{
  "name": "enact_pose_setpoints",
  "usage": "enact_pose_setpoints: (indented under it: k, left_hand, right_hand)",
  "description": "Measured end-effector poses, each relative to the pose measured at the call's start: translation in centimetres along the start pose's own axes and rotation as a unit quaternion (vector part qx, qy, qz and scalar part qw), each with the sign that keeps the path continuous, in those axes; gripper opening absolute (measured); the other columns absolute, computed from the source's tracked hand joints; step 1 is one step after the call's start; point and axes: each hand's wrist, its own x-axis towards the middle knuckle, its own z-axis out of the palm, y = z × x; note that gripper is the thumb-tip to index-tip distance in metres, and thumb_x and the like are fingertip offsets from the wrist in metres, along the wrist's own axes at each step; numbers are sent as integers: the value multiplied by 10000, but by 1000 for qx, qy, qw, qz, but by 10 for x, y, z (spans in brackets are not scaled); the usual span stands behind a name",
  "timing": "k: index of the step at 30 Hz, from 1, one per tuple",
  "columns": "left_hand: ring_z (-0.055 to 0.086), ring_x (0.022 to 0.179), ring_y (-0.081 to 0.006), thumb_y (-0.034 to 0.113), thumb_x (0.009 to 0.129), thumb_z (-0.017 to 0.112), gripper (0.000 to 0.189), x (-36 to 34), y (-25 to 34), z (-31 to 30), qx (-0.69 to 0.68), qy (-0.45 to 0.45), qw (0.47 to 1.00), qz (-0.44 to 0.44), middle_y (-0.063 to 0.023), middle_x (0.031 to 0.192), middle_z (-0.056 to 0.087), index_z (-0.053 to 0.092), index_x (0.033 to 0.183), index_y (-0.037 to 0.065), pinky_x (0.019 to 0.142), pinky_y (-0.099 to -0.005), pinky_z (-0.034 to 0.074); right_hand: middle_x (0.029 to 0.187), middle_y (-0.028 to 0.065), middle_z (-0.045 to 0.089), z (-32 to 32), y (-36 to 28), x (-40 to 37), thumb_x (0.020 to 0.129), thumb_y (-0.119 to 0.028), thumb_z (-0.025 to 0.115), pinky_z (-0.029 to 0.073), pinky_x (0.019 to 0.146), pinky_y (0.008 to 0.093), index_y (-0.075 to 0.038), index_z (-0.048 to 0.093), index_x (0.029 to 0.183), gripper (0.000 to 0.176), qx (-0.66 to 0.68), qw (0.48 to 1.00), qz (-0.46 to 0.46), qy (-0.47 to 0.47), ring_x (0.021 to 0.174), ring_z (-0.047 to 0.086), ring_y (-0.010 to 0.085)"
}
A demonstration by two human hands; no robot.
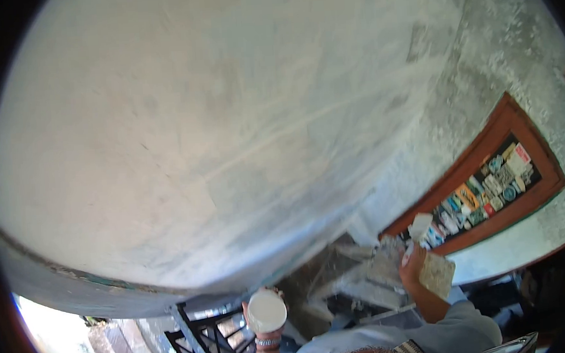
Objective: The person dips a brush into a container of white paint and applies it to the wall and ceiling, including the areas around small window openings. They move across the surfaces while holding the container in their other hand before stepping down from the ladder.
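Observation:
My left hand [246,313], with a bracelet at the wrist, is wrapped round a white round tub [267,311] at the bottom centre, its pale round face turned to me. Off to the right, my right hand [413,259] is raised with the fingers closed. A flat, whitish, square-edged piece [420,226] sticks up just above its fingers, and a beige flat slab [438,274] shows right beside the wrist. What exactly the right hand grips I cannot tell.
A large patchy whitish plastered surface [228,128] fills the upper view. At the right, a reddish-brown frame [533,142] surrounds many small stickers or packets. Black metal latticework [215,339] stands at the lower left, near my left hand. Behind my hands lie blurred pale steps or slabs [364,291].

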Motion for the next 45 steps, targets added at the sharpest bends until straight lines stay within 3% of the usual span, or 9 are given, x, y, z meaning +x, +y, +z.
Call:
enact_pose_setpoints:
  k: [4, 12, 16, 20, 26, 31, 33, 36, 45]
  left_hand:
    - [610, 1055, -363, 700, 881, 346, 760, 6, -17, -3, 21, 30, 998, 52, -144, 1147, 641, 542, 1285, 87, 746, -479, 503]
    - [613, 1043, -348, 677, 873, 372, 711, 25, -43, 10, 60, 109, 990, 69, -128, 1119, 647, 563, 1246, 102, 725, -442, 500]
    - [614, 1021, -345, 717, 871, 338, 748, 36, -71, 40, 92, 76, 990, 70, -119, 1099, 649, 568, 1231, 102, 707, -427, 475]
    - [601, 1067, -337, 704, 846, 406, 734, 43, -92, 37, 147, 49, 987, 31, -116, 1132, 635, 563, 1241, 105, 721, -412, 479]
    - [583, 1118, -339, 661, 849, 444, 741, 59, -126, 29, 142, 41, 987, -55, -130, 1189, 620, 524, 1313, 89, 743, -418, 519]
    - [579, 1127, -342, 625, 881, 455, 727, 79, -148, 40, 137, 12, 985, -100, -160, 1221, 598, 489, 1336, 59, 746, -418, 535]
    - [552, 1167, -335, 580, 887, 499, 711, 74, -142, 33, 121, -7, 987, -106, -157, 1263, 565, 435, 1376, 68, 790, -427, 542]
    - [494, 1247, -319, 472, 888, 600, 718, 66, -123, 21, 104, -41, 990, -91, -138, 1337, 505, 345, 1442, 94, 883, -439, 556]
    - [484, 1257, -301, 430, 876, 646, 720, 39, -109, -20, 100, 10, 995, -7, -142, 1333, 496, 347, 1443, 102, 850, -403, 573]
  right_hand:
    - [1064, 216, 566, -3, -5, 2, 814, -206, 674, 283, 1048, 521, 19, 518, 1187, 463, 8, 999, 30, -18, 1076, 488, 405]
    - [1049, 179, 591, -9, -11, 6, 786, -226, 715, 273, 1047, 530, -1, 552, 1149, 457, 53, 998, 18, 10, 1083, 508, 363]
    - [1015, 173, 594, -13, -9, 5, 779, -228, 716, 309, 1007, 510, 0, 565, 1130, 444, 57, 998, -6, 20, 1051, 521, 357]
    - [991, 163, 618, -16, 1, 11, 777, -238, 745, 355, 913, 473, -17, 569, 1145, 464, 64, 998, 0, -10, 989, 565, 350]
    - [957, 112, 634, -14, 1, 16, 769, -250, 769, 358, 899, 439, -40, 592, 1115, 442, 46, 999, -11, -4, 923, 585, 309]
    - [905, 96, 646, -28, -2, 39, 803, -264, 746, 369, 860, 422, -44, 592, 1129, 423, 12, 989, 1, -147, 868, 601, 283]
    - [961, 92, 643, -26, -4, 40, 830, -288, 718, 365, 832, 417, -56, 584, 1136, 407, 13, 984, 15, -176, 923, 587, 268]
    - [966, 77, 641, -21, -3, 40, 827, -277, 731, 368, 826, 409, -61, 583, 1129, 400, 60, 991, -23, -116, 909, 584, 262]
    - [935, 109, 623, -23, 8, 34, 790, -194, 757, 394, 811, 419, -36, 576, 1106, 397, 45, 989, -71, -123, 871, 578, 293]
